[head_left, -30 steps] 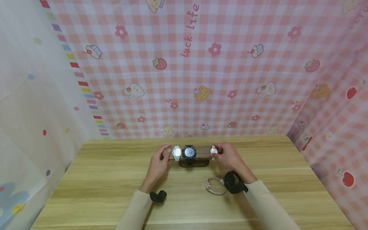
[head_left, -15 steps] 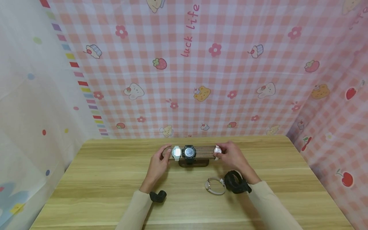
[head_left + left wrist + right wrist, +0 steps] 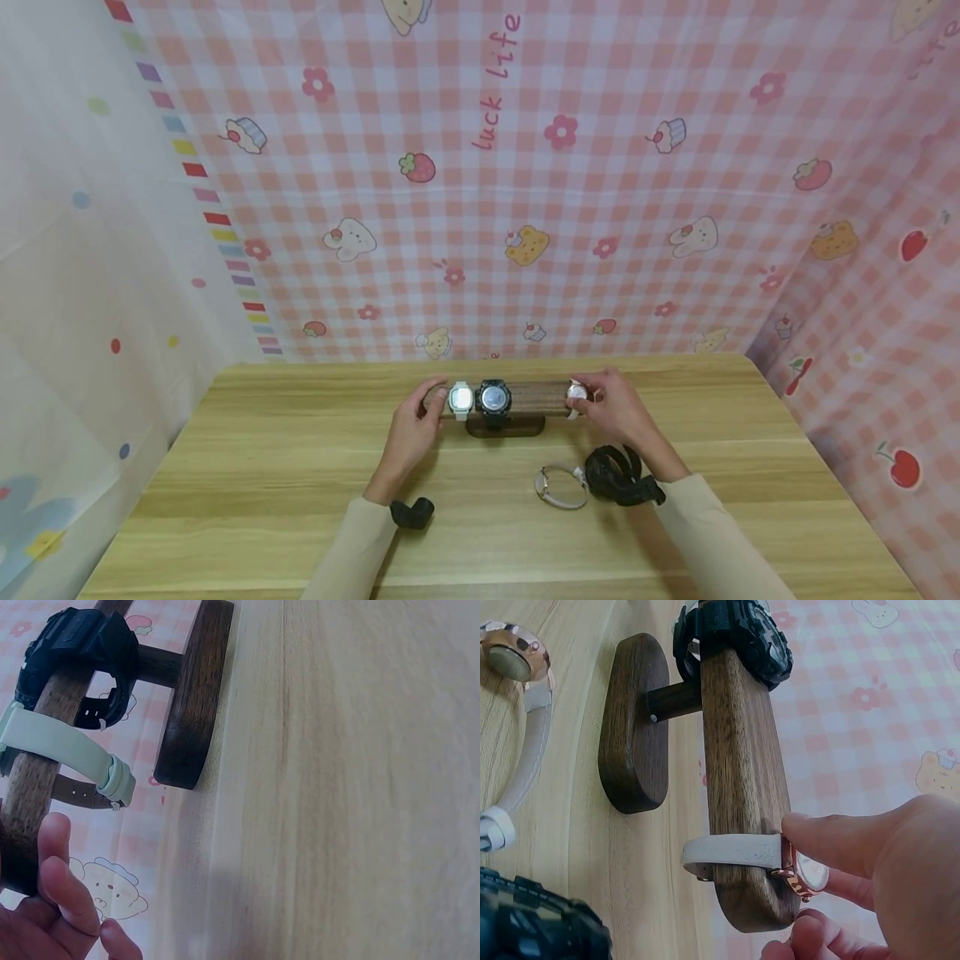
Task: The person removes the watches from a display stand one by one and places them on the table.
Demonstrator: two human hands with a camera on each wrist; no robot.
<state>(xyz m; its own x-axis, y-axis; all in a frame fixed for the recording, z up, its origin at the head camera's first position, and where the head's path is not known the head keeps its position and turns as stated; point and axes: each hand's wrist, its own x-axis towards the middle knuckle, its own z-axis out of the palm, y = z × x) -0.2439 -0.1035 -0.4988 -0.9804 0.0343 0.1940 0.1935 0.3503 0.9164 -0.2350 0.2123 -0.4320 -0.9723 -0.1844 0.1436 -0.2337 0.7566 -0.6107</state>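
A dark wooden watch stand stands at the back of the table, its bar lying crosswise above an oval base. My left hand holds the bar's left end, fingers below it in the left wrist view. Next to that hand a mint-green watch is strapped round the bar, then a black watch. Near the bar's right end, my right hand pinches the case of a watch with a white strap and rose-gold case. Its strap loops round the bar.
A second pale-strapped watch lies on the table in front of the stand. Beside it lies another black watch, partly covered by the right wrist camera in the head view. A pink checked cloth hangs behind the table.
My right hand has slid the white-strapped watch rightward along the bar, toward its end. The left hand, the stand and the other watches have stayed in place.
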